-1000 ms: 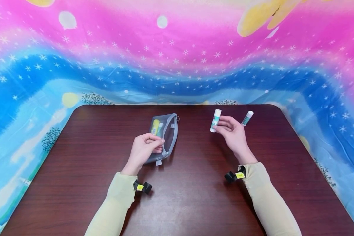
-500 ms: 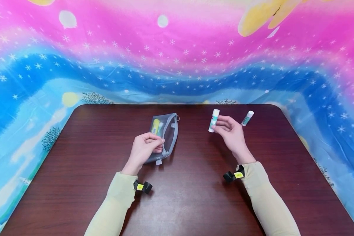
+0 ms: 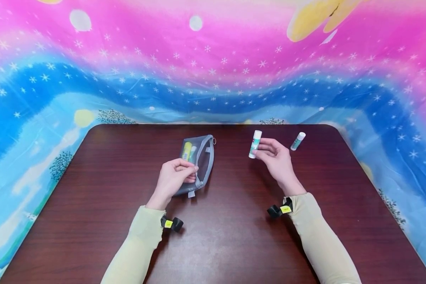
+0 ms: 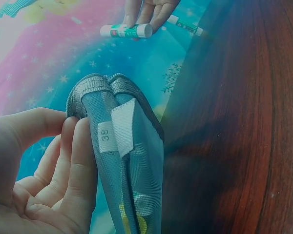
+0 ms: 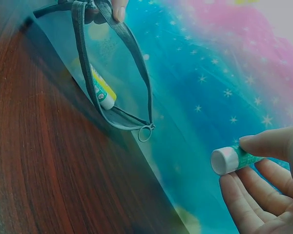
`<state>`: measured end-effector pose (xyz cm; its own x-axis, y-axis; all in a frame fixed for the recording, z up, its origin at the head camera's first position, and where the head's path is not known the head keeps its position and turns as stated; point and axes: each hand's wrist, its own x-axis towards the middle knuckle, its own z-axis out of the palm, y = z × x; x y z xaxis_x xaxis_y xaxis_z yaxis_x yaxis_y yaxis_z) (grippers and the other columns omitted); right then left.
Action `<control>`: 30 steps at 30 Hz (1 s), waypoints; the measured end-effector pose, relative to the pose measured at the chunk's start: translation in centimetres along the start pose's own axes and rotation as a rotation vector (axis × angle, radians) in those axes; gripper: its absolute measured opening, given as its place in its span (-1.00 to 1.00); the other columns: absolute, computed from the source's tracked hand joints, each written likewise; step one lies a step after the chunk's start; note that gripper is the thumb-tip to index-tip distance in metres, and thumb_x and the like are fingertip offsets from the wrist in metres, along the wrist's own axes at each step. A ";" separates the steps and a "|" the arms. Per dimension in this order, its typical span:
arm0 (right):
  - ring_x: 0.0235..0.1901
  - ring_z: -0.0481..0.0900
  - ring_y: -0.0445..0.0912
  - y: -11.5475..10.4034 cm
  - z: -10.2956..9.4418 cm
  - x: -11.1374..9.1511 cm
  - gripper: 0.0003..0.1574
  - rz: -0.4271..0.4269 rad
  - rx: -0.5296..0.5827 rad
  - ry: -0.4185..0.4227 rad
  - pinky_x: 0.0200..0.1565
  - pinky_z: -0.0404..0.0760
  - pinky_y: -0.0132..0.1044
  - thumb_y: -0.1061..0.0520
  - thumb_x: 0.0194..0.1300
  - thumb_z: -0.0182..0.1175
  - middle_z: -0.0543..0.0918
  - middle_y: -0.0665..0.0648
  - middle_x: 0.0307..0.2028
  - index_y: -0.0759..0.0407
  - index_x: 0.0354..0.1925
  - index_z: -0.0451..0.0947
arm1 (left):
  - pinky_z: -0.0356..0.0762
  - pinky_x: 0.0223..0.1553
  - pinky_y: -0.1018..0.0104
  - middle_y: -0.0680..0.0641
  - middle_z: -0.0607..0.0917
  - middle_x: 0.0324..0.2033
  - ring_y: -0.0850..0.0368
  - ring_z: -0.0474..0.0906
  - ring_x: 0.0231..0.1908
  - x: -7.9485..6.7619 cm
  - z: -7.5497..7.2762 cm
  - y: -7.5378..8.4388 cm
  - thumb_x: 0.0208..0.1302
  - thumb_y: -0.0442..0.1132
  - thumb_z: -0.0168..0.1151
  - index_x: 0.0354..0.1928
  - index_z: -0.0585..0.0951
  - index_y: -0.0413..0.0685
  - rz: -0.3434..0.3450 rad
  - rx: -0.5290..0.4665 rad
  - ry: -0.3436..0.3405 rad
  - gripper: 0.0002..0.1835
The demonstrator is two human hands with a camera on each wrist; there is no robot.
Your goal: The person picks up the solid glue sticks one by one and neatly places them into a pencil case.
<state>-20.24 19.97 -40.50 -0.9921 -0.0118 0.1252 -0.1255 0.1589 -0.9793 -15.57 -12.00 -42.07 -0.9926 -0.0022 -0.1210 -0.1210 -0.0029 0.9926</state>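
My left hand [image 3: 175, 177] pinches the rim of a grey mesh zipper pouch [image 3: 206, 165], whose mouth gapes toward the right. Through the mesh show a yellow glue stick [image 3: 187, 151] and a green-and-white glue stick [image 5: 103, 95], lying side by side inside. Off to the right, my right hand [image 3: 278, 161] holds another green-and-white glue stick [image 3: 255, 144] between thumb and fingers, roughly upright above the table. In the right wrist view the held stick's white end [image 5: 224, 161] faces the camera.
One more green-and-white glue stick [image 3: 298, 141] stands on the dark wooden table [image 3: 220, 236] behind and right of my right hand. A colourful patterned cloth [image 3: 213, 79] hangs around the table's far and side edges.
My right hand has drifted slightly left with its glue stick, toward the pouch. The left hand and the pouch stay in place.
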 end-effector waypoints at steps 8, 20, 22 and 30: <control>-0.14 0.71 -0.13 0.0 0.5 0.1 -0.45 0.000 0.003 -0.007 -0.05 0.66 -0.40 0.20 0.32 0.41 0.68 0.27 -0.02 0.31 0.22 0.53 | 0.76 -0.29 0.22 -0.20 0.77 -0.40 0.04 0.73 -0.46 0.0 -0.1 0.1 0.22 -0.33 0.50 -0.16 0.70 -0.33 -0.010 -0.013 -0.001 -0.76; -0.15 0.71 -0.13 -0.1 1.0 0.0 -0.45 -0.003 -0.001 -0.015 -0.06 0.66 -0.40 0.21 0.31 0.41 0.67 0.32 0.00 0.30 0.22 0.53 | 0.76 -0.30 0.23 -0.20 0.76 -0.41 0.05 0.72 -0.47 -0.1 -0.1 0.2 0.22 -0.35 0.49 -0.17 0.70 -0.33 -0.011 -0.014 -0.001 -0.78; -0.14 0.71 -0.13 -0.2 1.1 0.0 -0.44 0.000 -0.004 -0.018 -0.05 0.66 -0.40 0.21 0.31 0.41 0.67 0.31 0.00 0.29 0.23 0.52 | 0.76 -0.29 0.22 -0.22 0.76 -0.41 0.05 0.72 -0.48 -0.1 -0.1 0.2 0.23 -0.36 0.48 -0.18 0.70 -0.33 -0.012 -0.015 0.001 -0.80; -0.13 0.71 -0.11 -0.3 1.4 0.0 -0.44 0.017 -0.011 -0.031 -0.06 0.67 -0.38 0.21 0.32 0.40 0.67 0.30 0.00 0.27 0.23 0.52 | 0.76 -0.30 0.23 -0.23 0.76 -0.41 0.05 0.72 -0.48 0.0 0.0 0.1 0.22 -0.37 0.48 -0.18 0.69 -0.34 -0.009 -0.014 0.000 -0.80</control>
<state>-20.21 18.56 -40.41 -0.9939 -0.0392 0.1033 -0.1085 0.1697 -0.9795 -15.60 -12.03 -42.02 -0.9915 -0.0023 -0.1298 -0.1298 -0.0167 0.9914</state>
